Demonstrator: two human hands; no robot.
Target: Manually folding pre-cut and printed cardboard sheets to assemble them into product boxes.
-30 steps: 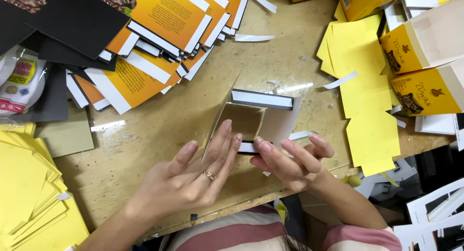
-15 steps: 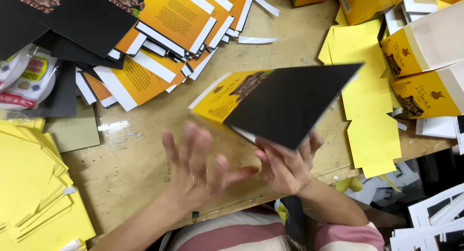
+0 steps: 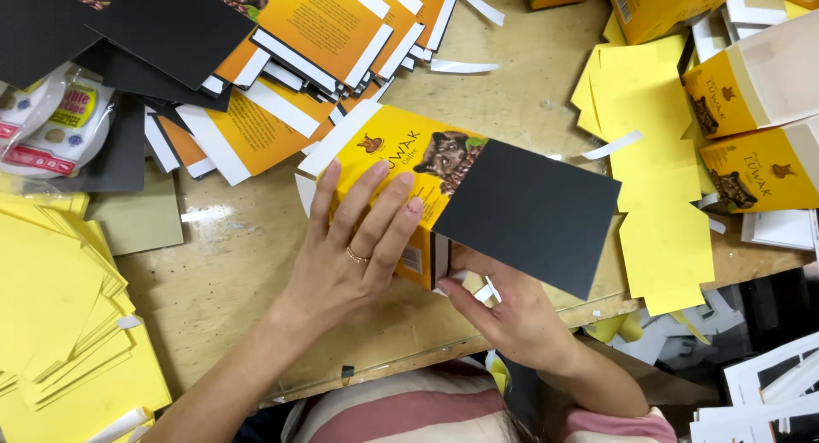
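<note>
Two hands are on one yellow and black box [image 3: 478, 196], which lies near the front edge of the wooden surface [image 3: 239, 272]. The left hand [image 3: 354, 247] lies flat and open on the yellow end, fingers spread, a ring on one finger. The right hand [image 3: 503, 311] is tucked under the black end, fingers pinching the box's lower edge by a small white strip. Pretty crowded around it: a messy pile of flat orange and black sleeves [image 3: 281, 59] just behind, yellow sheets [image 3: 60, 324] stacked at the left, more yellow cut-outs [image 3: 661, 170] at the right, and finished boxes [image 3: 751, 136] past those.
</note>
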